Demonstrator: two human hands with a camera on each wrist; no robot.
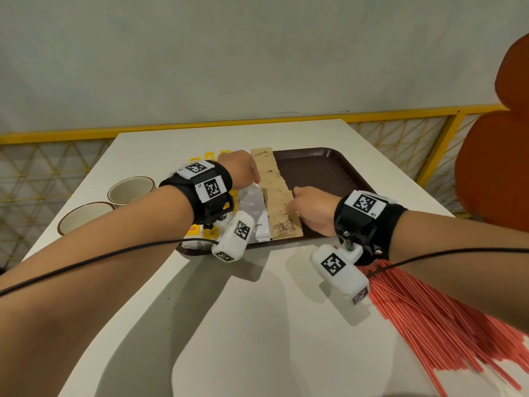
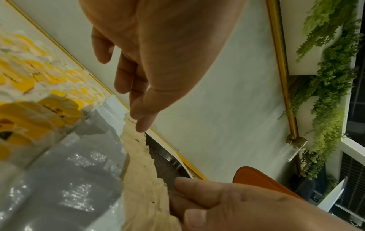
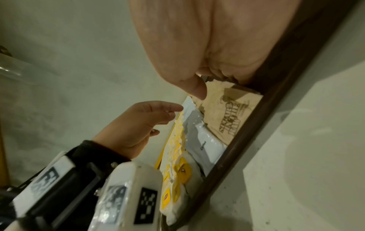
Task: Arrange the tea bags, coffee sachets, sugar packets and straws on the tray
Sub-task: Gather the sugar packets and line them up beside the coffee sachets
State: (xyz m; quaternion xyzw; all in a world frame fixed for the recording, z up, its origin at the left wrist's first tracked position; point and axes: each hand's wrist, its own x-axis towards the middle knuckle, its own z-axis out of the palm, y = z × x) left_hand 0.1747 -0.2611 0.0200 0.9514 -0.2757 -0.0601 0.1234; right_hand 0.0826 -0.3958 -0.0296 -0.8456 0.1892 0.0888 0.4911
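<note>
Both forearms are stretched forward over the white table (image 1: 234,296) to the brown tray (image 1: 323,167), on which three rows are laid side by side: yellow tea bags (image 3: 182,171) at the left, grey-and-white coffee sachets (image 1: 256,207) next, and brown sugar packets (image 1: 276,190) overlapped in a line towards the middle. The left hand (image 1: 240,170) is held palm down above the far part of the rows, its fingers loosely extended and slightly apart; in the left wrist view a fingertip (image 2: 143,125) is seen at the far end of the sugar row, though actual contact cannot be confirmed. The right hand (image 1: 312,210) is set at the near right edge of the sugar packets with its fingers curled, but whether a packet is pinched cannot be told, the fingertips being hidden under the hand. The red straws (image 1: 446,325) are spread on the table near the right forearm, off the tray and partly cut off by the frame. The tea bags are largely covered by the left wrist in the head view.
</note>
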